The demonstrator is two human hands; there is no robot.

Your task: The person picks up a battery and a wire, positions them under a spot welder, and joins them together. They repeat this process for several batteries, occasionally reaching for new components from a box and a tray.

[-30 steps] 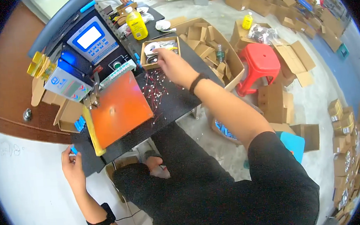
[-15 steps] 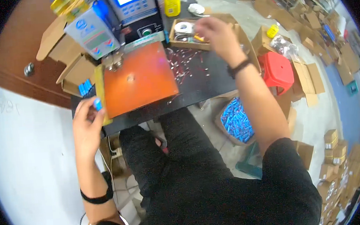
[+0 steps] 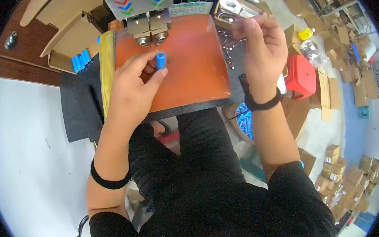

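Observation:
My left hand (image 3: 135, 82) pinches a blue cylindrical battery cell (image 3: 161, 62) between thumb and forefinger, its end tilted up. It is over the orange mat (image 3: 190, 74), just below the metal electrode heads (image 3: 149, 30) of a spot welding machine (image 3: 138, 0). To the right of the mat, my right hand (image 3: 263, 41) is raised with thumb and fingers drawn together. Its fingertips are blurred, and I cannot make out what is between them. Thin leads with small connectors (image 3: 229, 53) lie on the black table (image 3: 79, 105) close to that hand.
Several blue cells (image 3: 81, 61) lie by an open cardboard box (image 3: 65, 41) at the left. A shallow carton (image 3: 223, 23) holds a white tape roll (image 3: 229, 5). Beside my legs is a box of blue cells (image 3: 245, 125); a red stool (image 3: 301, 76) stands right of the table.
My left hand has carried the blue cell from the mat's left edge to below the electrode heads. My right hand has come back from the shallow carton. The whole view has shifted closer to the machine.

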